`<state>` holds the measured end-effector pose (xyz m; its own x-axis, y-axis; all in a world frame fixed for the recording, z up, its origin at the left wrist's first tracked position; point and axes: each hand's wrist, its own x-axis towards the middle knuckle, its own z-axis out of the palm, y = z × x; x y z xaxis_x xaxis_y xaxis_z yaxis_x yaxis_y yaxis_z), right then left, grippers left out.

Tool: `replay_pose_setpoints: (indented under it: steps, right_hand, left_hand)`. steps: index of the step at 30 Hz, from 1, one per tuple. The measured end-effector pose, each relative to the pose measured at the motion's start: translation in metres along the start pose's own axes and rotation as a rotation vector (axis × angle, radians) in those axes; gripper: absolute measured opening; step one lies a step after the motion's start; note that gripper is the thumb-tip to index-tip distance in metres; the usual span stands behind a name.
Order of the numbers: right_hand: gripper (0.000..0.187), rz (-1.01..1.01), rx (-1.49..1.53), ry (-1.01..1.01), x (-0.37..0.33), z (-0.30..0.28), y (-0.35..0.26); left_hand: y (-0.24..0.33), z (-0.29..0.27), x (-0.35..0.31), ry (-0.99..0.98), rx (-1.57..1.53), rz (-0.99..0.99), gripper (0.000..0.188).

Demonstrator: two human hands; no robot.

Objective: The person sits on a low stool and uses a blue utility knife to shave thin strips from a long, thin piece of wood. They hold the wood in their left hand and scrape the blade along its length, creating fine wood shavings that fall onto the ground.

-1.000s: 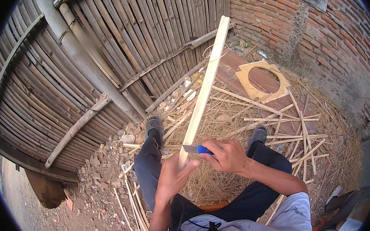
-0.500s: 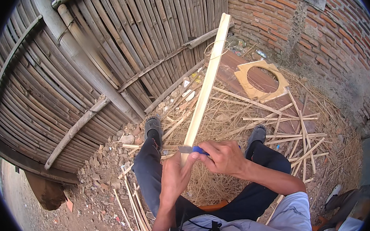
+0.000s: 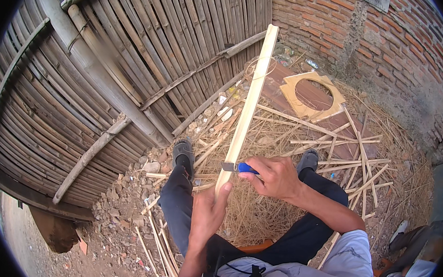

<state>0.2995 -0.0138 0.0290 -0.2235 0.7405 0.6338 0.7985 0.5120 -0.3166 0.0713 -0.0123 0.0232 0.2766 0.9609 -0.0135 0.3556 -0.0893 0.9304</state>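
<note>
A long pale strip of split bamboo or wood (image 3: 250,99) slants up and away from my lap toward the wall corner. Its near end is gripped in my left hand (image 3: 208,213), the thumb lying along the strip. In my right hand (image 3: 275,177) is a knife (image 3: 246,168) with a blue handle, fingers closed round it. The short dark blade lies across the strip, touching it a little beyond my left thumb. A thin curled shaving (image 3: 263,66) hangs about the strip's far part.
Shavings and loose strips (image 3: 364,170) litter the ground ahead. A board with a round hole (image 3: 290,94) lies on a brown plank (image 3: 272,88). A bamboo wall (image 3: 187,42) stands left, a brick wall (image 3: 319,26) ahead right. Another person's leg (image 3: 408,239) shows at right.
My right hand and the knife have moved slightly away from me along the strip. The strip's far end sits a little lower and further right. My left hand still grips the near end.
</note>
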Motion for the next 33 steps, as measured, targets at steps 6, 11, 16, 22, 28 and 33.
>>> replay_pose_setpoints:
  steps: [6,11,16,22,28,33]
  right_hand:
    - [0.029,-0.018,-0.035,0.021,0.001,0.003,0.003]
    - [0.030,0.176,-0.052,0.061,0.020,-0.019,0.035]
    - [0.035,0.240,-0.075,0.199,0.029,-0.017,0.082]
    - [0.043,0.580,-0.192,0.298,0.034,-0.059,0.178]
    - [0.049,0.672,-0.237,-0.148,0.012,-0.036,0.167]
    - [0.041,0.642,0.384,0.017,0.019,-0.025,0.123]
  left_hand:
    - [-0.012,-0.008,-0.003,-0.026,0.018,-0.019,0.052]
    - [-0.024,-0.014,-0.014,-0.073,0.027,-0.097,0.055]
    - [-0.039,-0.025,-0.027,-0.100,0.029,-0.125,0.058]
    - [-0.073,-0.066,-0.062,-0.207,0.105,-0.252,0.057]
    - [-0.082,-0.083,-0.060,-0.150,0.115,-0.215,0.037]
    - [-0.074,-0.078,-0.045,-0.189,0.047,-0.156,0.038]
